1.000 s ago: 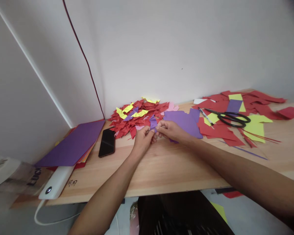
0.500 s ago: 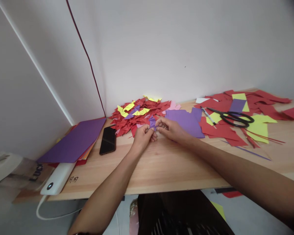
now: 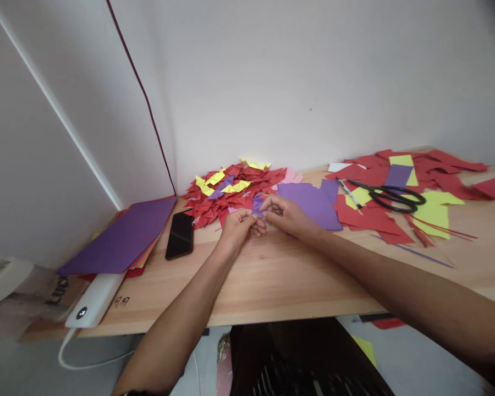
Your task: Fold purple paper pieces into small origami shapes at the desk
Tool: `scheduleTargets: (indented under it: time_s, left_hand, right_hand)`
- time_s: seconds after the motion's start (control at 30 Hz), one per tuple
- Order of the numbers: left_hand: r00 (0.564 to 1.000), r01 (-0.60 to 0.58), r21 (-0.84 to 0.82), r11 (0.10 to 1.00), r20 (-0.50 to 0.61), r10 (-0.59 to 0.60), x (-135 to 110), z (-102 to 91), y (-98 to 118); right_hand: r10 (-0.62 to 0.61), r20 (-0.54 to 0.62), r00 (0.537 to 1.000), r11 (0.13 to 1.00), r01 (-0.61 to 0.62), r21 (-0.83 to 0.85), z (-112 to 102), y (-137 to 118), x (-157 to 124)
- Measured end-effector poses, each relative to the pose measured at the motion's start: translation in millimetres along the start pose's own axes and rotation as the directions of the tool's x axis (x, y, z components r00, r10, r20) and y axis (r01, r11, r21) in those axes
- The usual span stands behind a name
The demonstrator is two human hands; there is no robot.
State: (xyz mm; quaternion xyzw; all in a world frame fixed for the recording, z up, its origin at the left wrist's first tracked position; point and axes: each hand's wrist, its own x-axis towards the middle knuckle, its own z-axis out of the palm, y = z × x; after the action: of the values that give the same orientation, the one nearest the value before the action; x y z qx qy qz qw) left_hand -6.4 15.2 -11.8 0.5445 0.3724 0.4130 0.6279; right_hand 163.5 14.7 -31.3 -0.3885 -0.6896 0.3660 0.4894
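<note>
A small folded piece of purple paper [image 3: 257, 204] is pinched between my two hands, just over the near edge of the paper pile. My left hand [image 3: 241, 224] grips its lower left side with thumb and fingers. From the right, my right hand [image 3: 284, 213] closes thumb and forefinger on the same piece, hiding part of it. Beyond my hands lies a heap of folded red paper pieces [image 3: 214, 208], topped with several yellow folded pieces [image 3: 236, 187] and a few purple ones. Flat purple sheets [image 3: 313, 203] rest just right of my right hand.
Black-handled scissors [image 3: 396, 199] and a pen [image 3: 349, 194] lie on red and yellow scraps [image 3: 439, 206] at the right. At the left are a phone [image 3: 180, 235], a stack of coloured sheets [image 3: 124, 236] and a white power bank [image 3: 95, 300] with a cable. A wall backs the table [image 3: 272, 286].
Both hands stay on the purple piece, with only small finger shifts. The whole view has moved slightly.
</note>
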Motion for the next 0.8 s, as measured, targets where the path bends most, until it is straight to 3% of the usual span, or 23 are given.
scheduleTargets:
  time_s: [0.33,0.6,0.8]
  left_hand:
    - [0.996,0.024,-0.029,0.999,-0.089,-0.026,-2.8,3.2,6.5]
    - [0.986,0.114,-0.148,0.982,-0.104,-0.13,-3.5,2.5,8.5]
    - [0.982,0.164,-0.218,0.962,-0.061,-0.181,-1.4,1.3,8.9]
  right_hand:
    - [0.032,-0.017,0.999,0.994,-0.03,0.106,4.6,-5.6,1.0]
    - [-0.06,-0.051,0.997,0.995,0.056,-0.083,1.4,-4.0,-1.4]
    - [-0.051,-0.052,0.997,0.995,0.046,-0.089,0.8,-6.3,-1.5]
